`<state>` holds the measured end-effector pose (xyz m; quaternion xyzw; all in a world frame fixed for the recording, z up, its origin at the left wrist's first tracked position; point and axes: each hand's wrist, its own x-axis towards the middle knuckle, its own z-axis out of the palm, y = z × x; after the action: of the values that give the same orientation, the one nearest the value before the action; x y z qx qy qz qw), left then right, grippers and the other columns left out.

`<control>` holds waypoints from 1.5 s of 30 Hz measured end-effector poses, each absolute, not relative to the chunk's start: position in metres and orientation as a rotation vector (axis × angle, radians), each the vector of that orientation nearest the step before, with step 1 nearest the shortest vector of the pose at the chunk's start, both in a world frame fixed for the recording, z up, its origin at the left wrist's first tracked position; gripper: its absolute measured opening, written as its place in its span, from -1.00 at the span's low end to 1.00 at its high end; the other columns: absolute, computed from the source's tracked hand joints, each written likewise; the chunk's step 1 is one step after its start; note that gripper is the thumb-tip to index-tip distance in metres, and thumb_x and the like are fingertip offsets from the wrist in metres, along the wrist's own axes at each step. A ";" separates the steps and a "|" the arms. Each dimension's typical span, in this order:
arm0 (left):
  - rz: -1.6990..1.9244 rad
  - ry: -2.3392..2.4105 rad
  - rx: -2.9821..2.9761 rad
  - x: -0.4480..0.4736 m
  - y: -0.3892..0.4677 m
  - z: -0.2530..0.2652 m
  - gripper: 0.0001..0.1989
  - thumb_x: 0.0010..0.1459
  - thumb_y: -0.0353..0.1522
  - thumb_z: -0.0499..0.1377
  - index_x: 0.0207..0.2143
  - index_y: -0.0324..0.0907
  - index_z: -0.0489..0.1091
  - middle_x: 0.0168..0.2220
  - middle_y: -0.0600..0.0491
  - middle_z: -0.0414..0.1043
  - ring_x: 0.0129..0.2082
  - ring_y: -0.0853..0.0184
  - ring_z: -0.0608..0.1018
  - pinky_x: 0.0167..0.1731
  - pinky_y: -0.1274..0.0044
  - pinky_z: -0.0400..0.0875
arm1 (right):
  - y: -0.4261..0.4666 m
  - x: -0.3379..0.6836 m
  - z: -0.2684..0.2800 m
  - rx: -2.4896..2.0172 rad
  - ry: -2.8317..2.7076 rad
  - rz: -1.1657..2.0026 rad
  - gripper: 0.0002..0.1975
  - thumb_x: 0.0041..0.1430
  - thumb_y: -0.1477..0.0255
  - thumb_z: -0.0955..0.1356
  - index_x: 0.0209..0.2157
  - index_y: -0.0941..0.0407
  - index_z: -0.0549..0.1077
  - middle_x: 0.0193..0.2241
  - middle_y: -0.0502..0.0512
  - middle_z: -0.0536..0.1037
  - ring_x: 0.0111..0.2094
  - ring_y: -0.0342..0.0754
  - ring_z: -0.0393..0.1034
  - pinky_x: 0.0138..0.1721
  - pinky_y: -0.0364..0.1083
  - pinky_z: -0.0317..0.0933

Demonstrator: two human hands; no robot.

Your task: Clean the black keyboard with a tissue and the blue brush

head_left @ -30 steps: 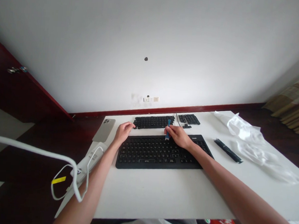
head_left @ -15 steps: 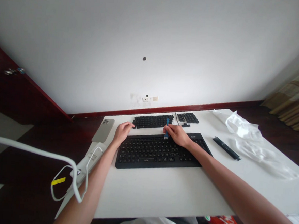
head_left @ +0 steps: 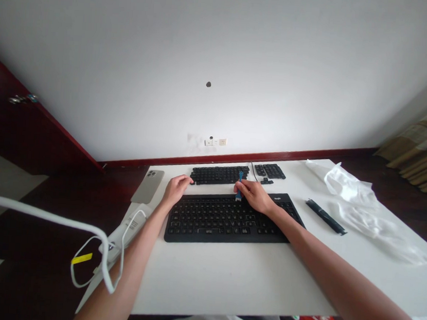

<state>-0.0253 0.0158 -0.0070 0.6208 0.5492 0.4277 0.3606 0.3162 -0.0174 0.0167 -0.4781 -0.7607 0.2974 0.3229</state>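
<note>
My right hand point(head_left: 256, 194) pinches a small blue brush point(head_left: 239, 195). Its pale bristles point down at the top rows of the black keyboard base point(head_left: 209, 217), with the blue end upright above my fingers. My left hand point(head_left: 175, 188) is closed beside the base's upper left corner, fingertips together; whatever they may hold is hidden. Behind both hands lies a block of black keycaps point(head_left: 220, 174), its left end close to my left fingertips. Smaller groups of keycaps point(head_left: 274, 171) sit to its right.
Left of the base are a phone point(head_left: 148, 186) and a white power strip point(head_left: 126, 232) with a looping white cable point(head_left: 66, 220). A black strip-shaped piece point(head_left: 325, 216) and crumpled clear plastic point(head_left: 357, 189) lie on the right of the white table point(head_left: 234, 278). The wall stands behind.
The whole view has shifted slightly. Both hands keep almost the same pose, and the brush stays at the upper rows of the keyboard base.
</note>
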 end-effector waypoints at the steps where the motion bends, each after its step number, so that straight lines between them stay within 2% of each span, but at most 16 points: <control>1: 1.105 1.414 1.601 -0.025 0.015 -0.007 -0.63 0.20 -0.07 0.25 -0.35 -0.20 0.61 -0.61 0.15 0.24 -0.57 0.39 0.27 -0.51 0.53 0.06 | -0.018 0.316 0.017 -1.254 -1.998 0.780 -0.37 0.54 -0.08 0.16 -0.33 0.09 0.55 -0.52 0.00 0.43 -0.46 -0.05 0.31 -0.30 -0.06 0.18; 15: 1.110 1.424 1.630 -0.024 0.015 -0.006 -0.60 0.20 -0.05 0.24 -0.34 -0.20 0.62 -0.60 0.13 0.28 -0.55 0.36 0.31 -0.48 0.52 0.11 | -0.018 0.316 0.018 -1.246 -2.009 0.755 -0.37 0.54 -0.07 0.15 -0.33 0.09 0.55 -0.50 0.01 0.49 -0.46 -0.06 0.30 -0.24 -0.06 0.22; 31: 1.071 1.406 1.637 -0.026 0.015 -0.008 -0.61 0.23 -0.06 0.22 -0.31 -0.19 0.61 -0.56 0.13 0.29 -0.54 0.37 0.29 -0.48 0.52 0.07 | -0.018 0.315 0.019 -1.254 -2.010 0.745 -0.37 0.54 -0.07 0.16 -0.33 0.08 0.55 -0.50 0.02 0.50 -0.47 -0.04 0.32 -0.27 -0.05 0.24; 45: 1.089 1.380 1.608 -0.024 0.014 -0.004 -0.63 0.21 -0.08 0.24 -0.33 -0.21 0.61 -0.58 0.16 0.24 -0.55 0.39 0.25 -0.48 0.53 0.06 | -0.019 0.314 0.018 -1.398 -1.895 0.575 -0.48 0.50 0.08 0.22 -0.41 0.08 0.56 -0.52 0.10 0.60 -0.48 0.02 0.45 -0.28 -0.02 0.21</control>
<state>-0.0242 0.0136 -0.0036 0.6268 0.5379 0.4246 0.3707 0.3137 -0.0191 0.0177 -0.5399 -0.7320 0.2222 0.3511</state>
